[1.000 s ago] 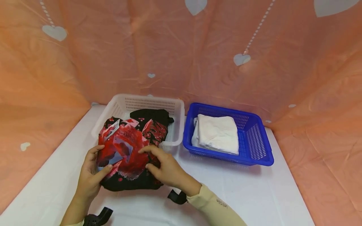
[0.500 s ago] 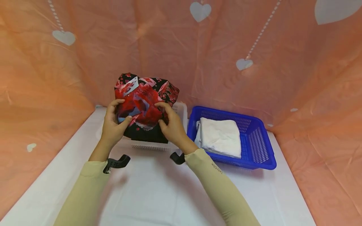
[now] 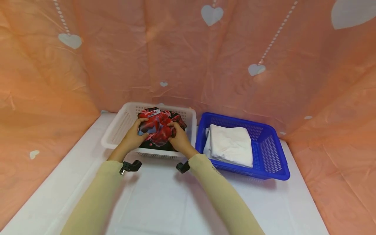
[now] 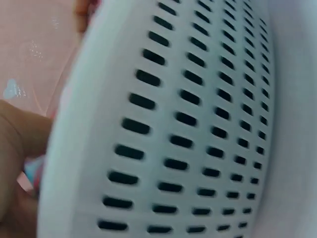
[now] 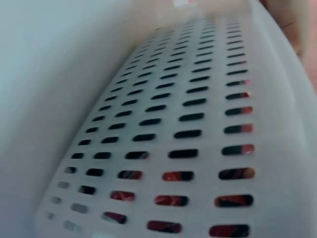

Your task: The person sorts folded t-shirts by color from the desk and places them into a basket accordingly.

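A folded black garment with a red floral print (image 3: 160,129) lies inside the white perforated basket (image 3: 118,127), in the head view. My left hand (image 3: 133,137) grips its left side, thumb on top. On the opposite side my right hand (image 3: 180,139) pinches the cloth, thumb and index finger over the print. The basket's front wall fills most of both wrist views. Past the rim in the left wrist view, part of my left hand (image 4: 15,144) shows. Red and black cloth (image 5: 233,201) appears through the slots in the right wrist view.
To the right stands a blue perforated basket (image 3: 271,153) holding folded white cloth (image 3: 232,145). Both baskets sit on a white-covered table (image 3: 155,202). An orange curtain with white hearts (image 3: 182,55) encloses the back and sides. Black camera mounts (image 3: 132,166) sit at both wrists.
Both hands carried the garment forward from in front of the white basket, up over it, then down into it. The black cloth seen in that basket earlier is now covered from view.
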### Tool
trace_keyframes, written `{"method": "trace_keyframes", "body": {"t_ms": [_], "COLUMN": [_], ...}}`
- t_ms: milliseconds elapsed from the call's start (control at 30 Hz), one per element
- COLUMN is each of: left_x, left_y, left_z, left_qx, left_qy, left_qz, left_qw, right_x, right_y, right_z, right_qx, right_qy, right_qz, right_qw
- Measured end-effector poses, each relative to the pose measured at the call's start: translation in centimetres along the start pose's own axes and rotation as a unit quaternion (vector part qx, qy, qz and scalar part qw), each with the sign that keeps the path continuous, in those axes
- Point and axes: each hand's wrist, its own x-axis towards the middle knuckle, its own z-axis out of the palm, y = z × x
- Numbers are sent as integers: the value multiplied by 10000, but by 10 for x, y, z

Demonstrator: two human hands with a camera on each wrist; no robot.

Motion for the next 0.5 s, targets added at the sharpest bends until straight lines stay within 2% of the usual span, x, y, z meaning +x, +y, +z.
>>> {"method": "trace_keyframes", "body": {"t_ms": [200, 267, 367, 500], "left_x": [9, 11, 12, 6], "left_y": [-2, -4, -4, -4], "left_z": [8, 11, 16, 22], "left_qx": [190, 419, 897, 1233], "left_qy": [-353, -318, 4, 747], "left_qz": [-648, -774, -796, -900], "left_qw": [9971, 9956, 9928, 9855], "right_x": [2, 3, 6, 6], "right_y": [6, 8, 13, 18], "right_z": [-2, -1, 2, 8], "right_qx": [-165, -311, -569, -1073], "right_qy": [-159, -173, 6, 518], "right_qz": [488, 583, 689, 821], "right_qw": [9985, 9977, 9960, 9895]}}
